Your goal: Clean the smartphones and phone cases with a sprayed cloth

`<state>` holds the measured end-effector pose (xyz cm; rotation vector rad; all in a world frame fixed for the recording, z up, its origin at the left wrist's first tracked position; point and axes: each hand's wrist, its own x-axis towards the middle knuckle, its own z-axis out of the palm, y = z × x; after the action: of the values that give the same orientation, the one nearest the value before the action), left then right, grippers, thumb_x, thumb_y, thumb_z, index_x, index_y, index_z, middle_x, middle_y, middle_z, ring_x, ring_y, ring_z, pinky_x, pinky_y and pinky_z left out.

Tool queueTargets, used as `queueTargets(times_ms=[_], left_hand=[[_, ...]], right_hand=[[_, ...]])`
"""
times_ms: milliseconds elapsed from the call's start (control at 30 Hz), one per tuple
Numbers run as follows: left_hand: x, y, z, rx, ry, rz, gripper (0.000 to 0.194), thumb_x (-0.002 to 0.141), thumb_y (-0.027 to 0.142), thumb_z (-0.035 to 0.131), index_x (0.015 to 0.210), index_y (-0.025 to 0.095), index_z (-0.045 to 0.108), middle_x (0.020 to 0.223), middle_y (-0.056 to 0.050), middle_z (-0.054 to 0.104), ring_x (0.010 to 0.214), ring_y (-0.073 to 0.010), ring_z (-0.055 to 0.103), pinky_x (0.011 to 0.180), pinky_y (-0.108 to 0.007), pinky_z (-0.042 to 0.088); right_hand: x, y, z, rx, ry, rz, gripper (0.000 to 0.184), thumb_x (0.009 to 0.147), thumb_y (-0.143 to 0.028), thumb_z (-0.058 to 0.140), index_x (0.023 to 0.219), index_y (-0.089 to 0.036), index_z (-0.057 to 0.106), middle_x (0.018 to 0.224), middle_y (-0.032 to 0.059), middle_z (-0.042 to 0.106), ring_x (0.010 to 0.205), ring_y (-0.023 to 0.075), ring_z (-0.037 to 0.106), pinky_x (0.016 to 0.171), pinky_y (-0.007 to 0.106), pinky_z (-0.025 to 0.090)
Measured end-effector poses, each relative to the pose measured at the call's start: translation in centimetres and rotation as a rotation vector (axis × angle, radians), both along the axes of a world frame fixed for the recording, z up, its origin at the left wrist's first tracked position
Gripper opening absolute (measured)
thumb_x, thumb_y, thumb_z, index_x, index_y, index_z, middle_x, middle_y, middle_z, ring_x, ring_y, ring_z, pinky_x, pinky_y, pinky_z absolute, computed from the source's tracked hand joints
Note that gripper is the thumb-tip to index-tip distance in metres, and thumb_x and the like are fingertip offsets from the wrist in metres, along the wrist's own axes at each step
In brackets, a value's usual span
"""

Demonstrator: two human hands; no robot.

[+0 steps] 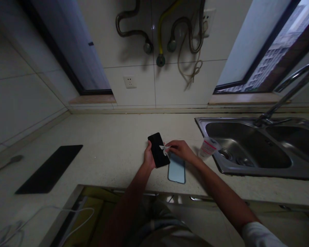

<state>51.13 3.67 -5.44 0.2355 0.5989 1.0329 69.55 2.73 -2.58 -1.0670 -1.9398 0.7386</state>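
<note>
A black smartphone point(158, 154) is held up over the counter, tilted, its dark face towards me. Wrapped round its left edge is my left hand point(149, 156), the thumb along the side. My right hand point(179, 149) pinches a small white piece, like paper or a wipe point(165, 148), against the phone's dark face; its exact kind is hard to make out. Just below my right hand, a light-blue phone case or second phone point(176, 169) with a dark rim lies flat on the counter. Near my right forearm stands a clear plastic cup point(208, 148) with red print.
A steel double sink point(247, 145) with a tall faucet point(290, 92) is set into the counter point(113, 151) on the right. A black flat board point(51, 168) lies at left, near a white cable point(77, 210). Hoses and a looped cord point(193, 73) hang on the tiled wall.
</note>
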Motion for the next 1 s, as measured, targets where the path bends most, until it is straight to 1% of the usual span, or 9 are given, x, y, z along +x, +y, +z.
queueTargets(times_ms=[100, 200, 333, 433, 500, 633, 767, 867, 1000], left_hand=[[0.2, -0.2, 0.0, -0.014, 0.024, -0.04, 0.058, 0.091, 0.061, 0.05, 0.1, 0.008, 0.072, 0.087, -0.014, 0.074, 0.074, -0.0244, 0.07, 0.077, -0.037, 0.055], [0.4, -0.5, 0.0, -0.026, 0.031, -0.106, 0.055, 0.092, 0.06, 0.05, 0.101, 0.009, 0.072, 0.086, -0.013, 0.074, 0.077, -0.0243, 0.071, 0.08, -0.037, 0.055], [0.5, -0.7, 0.0, -0.001, 0.046, -0.223, 0.065, 0.093, 0.065, 0.043, 0.11, 0.008, 0.069, 0.089, -0.016, 0.074, 0.086, -0.0293, 0.072, 0.086, -0.044, 0.054], [0.3, -0.9, -0.1, 0.051, 0.019, -0.328, 0.068, 0.093, 0.066, 0.039, 0.118, 0.008, 0.066, 0.095, -0.018, 0.074, 0.089, -0.0304, 0.073, 0.088, -0.047, 0.054], [0.2, -0.9, -0.2, 0.073, 0.007, -0.382, 0.071, 0.094, 0.067, 0.035, 0.119, 0.007, 0.065, 0.097, -0.02, 0.074, 0.089, -0.031, 0.073, 0.088, -0.049, 0.054], [0.0, -1.0, -0.4, 0.098, -0.009, -0.452, 0.075, 0.094, 0.068, 0.032, 0.12, 0.005, 0.064, 0.098, -0.022, 0.073, 0.091, -0.032, 0.072, 0.09, -0.051, 0.053], [0.2, -1.5, -0.2, 0.105, -0.02, -0.531, 0.08, 0.092, 0.073, 0.028, 0.126, 0.008, 0.061, 0.1, -0.022, 0.073, 0.09, -0.0325, 0.072, 0.09, -0.053, 0.052], [0.7, -2.0, 0.3, 0.105, -0.06, -0.49, 0.084, 0.088, 0.077, 0.024, 0.127, 0.012, 0.06, 0.103, -0.02, 0.073, 0.097, -0.0331, 0.071, 0.092, -0.053, 0.05], [1.2, -2.4, 0.9, 0.065, -0.106, -0.422, 0.085, 0.085, 0.08, 0.022, 0.126, 0.016, 0.062, 0.105, -0.018, 0.073, 0.106, -0.034, 0.068, 0.096, -0.052, 0.048]], right_hand=[[-0.7, -0.2, -0.3, -0.073, 0.133, -0.122, 0.021, 0.083, -0.037, 0.07, 0.091, -0.019, 0.077, 0.075, 0.003, 0.074, 0.065, 0.0172, 0.066, 0.063, 0.027, 0.05], [-1.1, -0.2, -0.6, -0.075, 0.257, -0.205, 0.026, 0.081, -0.043, 0.072, 0.09, -0.019, 0.076, 0.074, 0.0021, 0.072, 0.063, 0.0163, 0.064, 0.059, 0.026, 0.049], [-1.0, 0.1, -0.8, -0.087, 0.374, -0.29, 0.029, 0.08, -0.045, 0.071, 0.092, -0.019, 0.074, 0.079, 0.0026, 0.073, 0.065, 0.0165, 0.064, 0.062, 0.028, 0.05], [-0.8, 0.5, -0.8, -0.066, 0.409, -0.352, 0.029, 0.078, -0.045, 0.071, 0.092, -0.019, 0.074, 0.083, 0.0034, 0.073, 0.069, 0.0175, 0.065, 0.066, 0.029, 0.051], [-0.7, 0.7, -0.8, -0.054, 0.43, -0.366, 0.031, 0.078, -0.046, 0.07, 0.093, -0.019, 0.074, 0.085, 0.0045, 0.074, 0.073, 0.0187, 0.066, 0.069, 0.03, 0.052], [-0.6, 0.9, -0.8, -0.011, 0.384, -0.336, 0.03, 0.084, -0.044, 0.066, 0.098, -0.019, 0.074, 0.093, 0.006, 0.076, 0.081, 0.0205, 0.069, 0.076, 0.033, 0.053], [-0.7, 0.7, -1.0, 0.071, 0.171, -0.246, 0.027, 0.091, -0.039, 0.059, 0.105, -0.021, 0.075, 0.102, 0.0075, 0.076, 0.09, 0.0213, 0.07, 0.084, 0.035, 0.054], [-0.8, 0.7, -1.4, 0.185, 0.013, -0.169, 0.027, 0.096, -0.033, 0.054, 0.112, -0.022, 0.072, 0.11, 0.0093, 0.075, 0.103, 0.0223, 0.069, 0.093, 0.039, 0.053], [-1.0, 0.9, -1.9, 0.319, -0.132, -0.041, 0.027, 0.098, -0.028, 0.053, 0.118, -0.022, 0.07, 0.124, 0.0122, 0.071, 0.118, 0.0244, 0.065, 0.103, 0.047, 0.05]])
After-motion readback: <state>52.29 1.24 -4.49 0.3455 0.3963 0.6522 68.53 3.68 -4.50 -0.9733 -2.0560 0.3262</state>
